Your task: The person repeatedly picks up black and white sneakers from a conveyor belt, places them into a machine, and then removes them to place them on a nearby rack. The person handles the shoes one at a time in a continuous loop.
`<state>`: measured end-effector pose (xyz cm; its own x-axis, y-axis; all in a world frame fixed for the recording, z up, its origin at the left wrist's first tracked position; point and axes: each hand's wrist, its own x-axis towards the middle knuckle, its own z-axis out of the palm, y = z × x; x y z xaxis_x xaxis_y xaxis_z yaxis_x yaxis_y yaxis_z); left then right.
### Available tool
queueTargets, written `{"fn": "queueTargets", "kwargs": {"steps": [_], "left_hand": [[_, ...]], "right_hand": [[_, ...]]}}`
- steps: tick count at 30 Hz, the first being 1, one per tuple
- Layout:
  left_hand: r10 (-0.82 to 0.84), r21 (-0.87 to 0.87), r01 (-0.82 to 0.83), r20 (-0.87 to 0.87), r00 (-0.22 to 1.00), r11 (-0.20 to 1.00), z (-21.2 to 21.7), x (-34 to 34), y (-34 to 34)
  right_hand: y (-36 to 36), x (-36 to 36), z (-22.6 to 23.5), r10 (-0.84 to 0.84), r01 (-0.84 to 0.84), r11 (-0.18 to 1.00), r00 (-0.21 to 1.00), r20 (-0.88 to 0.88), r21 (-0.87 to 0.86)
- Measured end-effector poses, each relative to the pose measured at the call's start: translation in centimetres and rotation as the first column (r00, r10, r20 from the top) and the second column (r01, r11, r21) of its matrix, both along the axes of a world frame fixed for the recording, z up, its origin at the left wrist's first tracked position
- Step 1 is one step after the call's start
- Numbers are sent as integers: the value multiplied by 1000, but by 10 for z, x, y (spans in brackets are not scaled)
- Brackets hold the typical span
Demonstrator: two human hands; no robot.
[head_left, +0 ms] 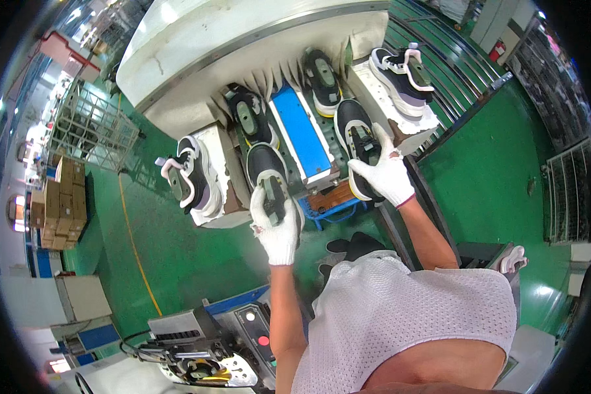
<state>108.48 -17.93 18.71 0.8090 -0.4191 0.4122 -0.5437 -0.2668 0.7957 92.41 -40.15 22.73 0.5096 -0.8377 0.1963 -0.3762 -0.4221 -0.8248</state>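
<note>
One dark shoe [266, 159], heel clamped in the left grip [275, 233], a second shoe [352, 117] against the right grip [389, 174], spread wide

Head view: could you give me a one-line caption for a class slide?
Gloved left hand on one dark shoe, gloved right hand on another dark shoe, before a pale machine.

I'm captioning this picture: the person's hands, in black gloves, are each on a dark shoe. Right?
No, the gloves are white, as the head view shows. The left hand and right hand are each on a dark shoe.
</note>
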Motion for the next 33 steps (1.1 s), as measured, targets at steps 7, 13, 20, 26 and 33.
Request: {"fn": "queueTargets", "kwargs": {"steps": [7,13,20,26,33], "left_hand": [[-27,-12,26,-88,996,1000,7,6,-7],[-34,-34,30,-124,992,999,10,10,-8],[-65,-53,56,-190,980,997,21,15,-12],[-79,-21,76,-143,987,997,26,19,-17],[-114,-41,111,-72,991,993,34,21,-22]], "right_hand": [[-8,13,10,-2,-3,999,987,-162,-33],[-15,11,6,63,-71,996,990,-128,-57],[-7,11,8,21,-36,996,984,-180,-79],[-21,20,19,98,-99,995,986,-132,-2],[-17,21,14,25,-68,984,967,-253,-162]]}}
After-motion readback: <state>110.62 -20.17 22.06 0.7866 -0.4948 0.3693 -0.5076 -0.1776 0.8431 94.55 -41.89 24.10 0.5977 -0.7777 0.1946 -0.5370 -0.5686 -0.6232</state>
